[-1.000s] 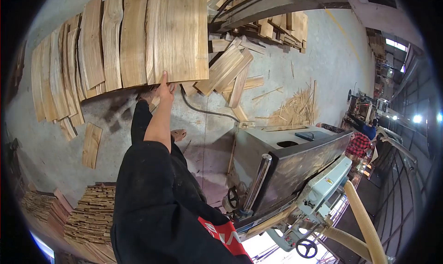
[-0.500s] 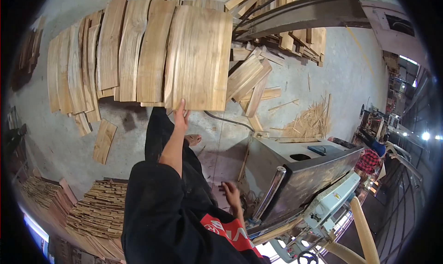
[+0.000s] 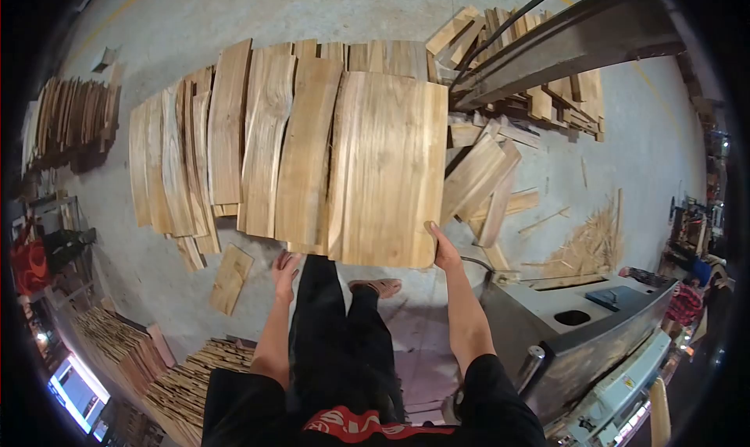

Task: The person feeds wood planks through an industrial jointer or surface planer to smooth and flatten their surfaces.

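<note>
So the wide, rectangular pale-brown wooden board (image 3: 388,169) sits at the right end of a row of long, tan wooden planks (image 3: 266,150), straight ahead of the person on the grey concrete floor (image 3: 312,13) side of things. The right hand (image 3: 445,249) has its near right corner, thumb on top; the fingers are hidden, but it looks clamped on. The left hand (image 3: 286,275) is well off that board, fingers loosely apart, holding nothing, by the near ends of the planks (can't tell if a fingertip is touching).

Handling-wise, I'd guess stiff, moderately heavy, not fragile, maybe slightly slippery if the face is dusty. I'd grab the 2 near corners, thumbs on top. Long axis runs near to far, along the grain, 1 short end facing the person, far end leaning slightly right.
</note>
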`<state>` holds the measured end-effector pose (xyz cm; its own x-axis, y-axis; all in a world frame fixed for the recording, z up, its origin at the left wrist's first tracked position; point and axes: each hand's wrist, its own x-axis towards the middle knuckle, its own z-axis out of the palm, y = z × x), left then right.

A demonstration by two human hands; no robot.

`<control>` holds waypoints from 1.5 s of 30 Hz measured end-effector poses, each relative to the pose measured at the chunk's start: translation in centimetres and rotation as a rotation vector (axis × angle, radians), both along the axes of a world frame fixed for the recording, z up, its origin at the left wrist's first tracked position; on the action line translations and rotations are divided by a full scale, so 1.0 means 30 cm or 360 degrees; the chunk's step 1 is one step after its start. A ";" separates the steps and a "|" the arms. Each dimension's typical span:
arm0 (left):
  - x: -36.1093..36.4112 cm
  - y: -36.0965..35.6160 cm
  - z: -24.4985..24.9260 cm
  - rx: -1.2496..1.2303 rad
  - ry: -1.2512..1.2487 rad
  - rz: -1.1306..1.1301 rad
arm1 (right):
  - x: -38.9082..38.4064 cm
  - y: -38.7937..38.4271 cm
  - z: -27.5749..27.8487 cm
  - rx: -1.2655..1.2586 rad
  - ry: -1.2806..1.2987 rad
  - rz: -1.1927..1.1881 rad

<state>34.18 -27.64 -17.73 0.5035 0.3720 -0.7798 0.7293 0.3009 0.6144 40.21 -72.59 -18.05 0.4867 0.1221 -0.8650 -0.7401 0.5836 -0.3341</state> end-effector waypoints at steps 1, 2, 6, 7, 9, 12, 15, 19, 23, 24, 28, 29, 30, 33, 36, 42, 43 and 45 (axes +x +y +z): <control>0.033 0.057 -0.011 -0.0014 -0.0077 -0.0379 | 0.013 0.031 -0.036 -0.0030 -0.0024 0.0045; 0.052 0.090 -0.023 -0.0036 -0.0143 -0.0756 | 0.025 0.052 -0.071 -0.0067 -0.0042 0.0092; 0.130 0.026 -0.025 -0.0414 0.0071 -0.0514 | 0.048 0.088 -0.003 -0.0170 -0.0102 0.0287; 0.121 -0.005 0.012 -0.0402 0.0098 -0.0463 | 0.034 0.090 0.008 -0.0232 -0.0096 0.0266; 0.126 -0.045 0.070 -0.0354 0.0122 -0.0349 | 0.050 0.126 0.029 -0.0337 -0.0122 0.0233; 0.100 -0.051 0.063 -0.0286 0.0077 -0.0244 | 0.032 0.158 0.092 -0.0320 -0.0112 0.0203; 0.080 -0.036 0.078 -0.0286 0.0101 -0.0267 | -0.021 0.182 0.130 -0.0325 -0.0098 0.0171; -0.036 -0.008 0.082 -0.0413 0.0057 -0.0176 | -0.165 0.181 0.130 -0.0328 -0.0060 0.0207; -0.191 0.020 0.111 -0.0540 0.0149 -0.0130 | -0.316 0.193 0.186 -0.0342 0.0017 0.0175; -0.220 0.039 0.140 -0.0547 0.0199 -0.0261 | -0.356 0.197 0.212 -0.0358 0.0058 0.0159; -0.362 0.125 0.206 -0.0938 0.0009 -0.0428 | -0.482 0.179 0.337 -0.0236 0.0203 0.0194; -0.374 0.157 0.212 -0.1174 0.0039 -0.0350 | -0.500 0.176 0.361 -0.0209 0.0217 0.0215; -0.371 0.183 0.215 -0.1414 0.0069 -0.0268 | -0.513 0.175 0.378 -0.0286 0.0201 0.0267; -0.334 0.219 0.198 -0.1523 0.0339 -0.0144 | -0.541 0.180 0.421 -0.0322 0.0249 0.0301; -0.183 0.196 0.189 -0.1223 0.0468 -0.0141 | -0.570 0.180 0.397 -0.0270 0.0198 0.0318; 0.142 0.156 -0.077 -0.1360 0.0210 -0.0461 | -0.595 0.199 0.372 -0.0302 0.0213 0.0359; 0.161 0.128 -0.094 -0.1328 0.0214 -0.0568 | -0.594 0.196 0.368 -0.0335 0.0207 0.0387; 0.177 0.090 -0.091 -0.1252 0.0228 -0.0791 | -0.599 0.219 0.367 -0.0422 0.0237 0.0269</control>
<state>39.49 -24.94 -20.46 0.3427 -0.5196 -0.7827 0.9386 0.2254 0.2613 22.25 -66.01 -7.04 0.3451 -0.0480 -0.9374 -0.8709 0.3559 -0.3388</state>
